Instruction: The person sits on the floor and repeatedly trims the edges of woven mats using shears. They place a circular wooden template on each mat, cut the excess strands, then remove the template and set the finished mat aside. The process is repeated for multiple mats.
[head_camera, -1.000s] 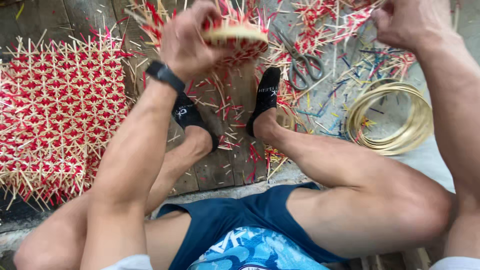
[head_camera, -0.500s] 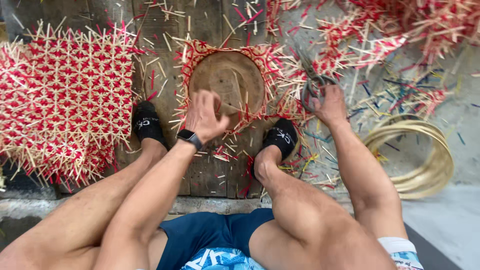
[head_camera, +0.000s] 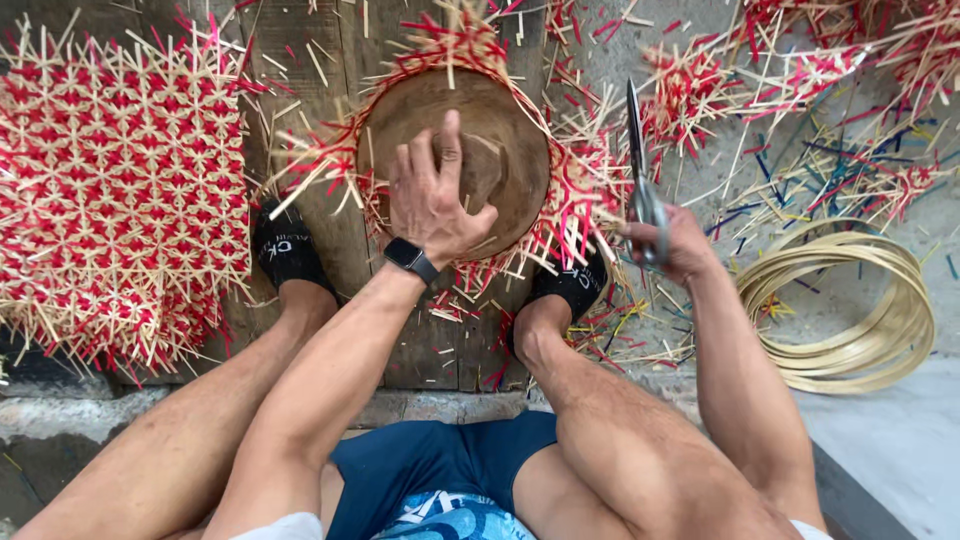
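1. Far left of my left fingers, I see a flat woven mat (head_camera: 115, 190) of red and natural strips lying on the dark wooden boards (head_camera: 330, 40), its loose ends sticking out on every side.
2. Between the mat and my left fingers, my left foot in a black sock (head_camera: 283, 250) rests on the boards.
3. My left hand (head_camera: 432, 200) lies palm-down on a round wooden mould (head_camera: 505, 150); the fingers (head_camera: 450, 140) are spread flat across its domed top, pressing rather than closed around anything. A dark watch (head_camera: 412, 258) sits on that wrist.
4. Around the mould, under and beyond my left fingertips, a ring of red and natural weaving (head_camera: 570, 205) fans outward, its ends untrimmed.
5. Just right of the mould's lower edge, my right foot in a black sock (head_camera: 575, 285) touches the weaving's fringe.
6. My right hand (head_camera: 672, 242) is closed around the handles of metal scissors (head_camera: 640, 165); the blades point away from me, just beside the right edge of the weaving.
7. Right of my right fingers, a coil of pale bamboo hoops (head_camera: 850, 310) lies on the concrete, well apart from the mould.
8. Beyond the hoops, loose red, natural and blue strips (head_camera: 830, 120) are scattered.
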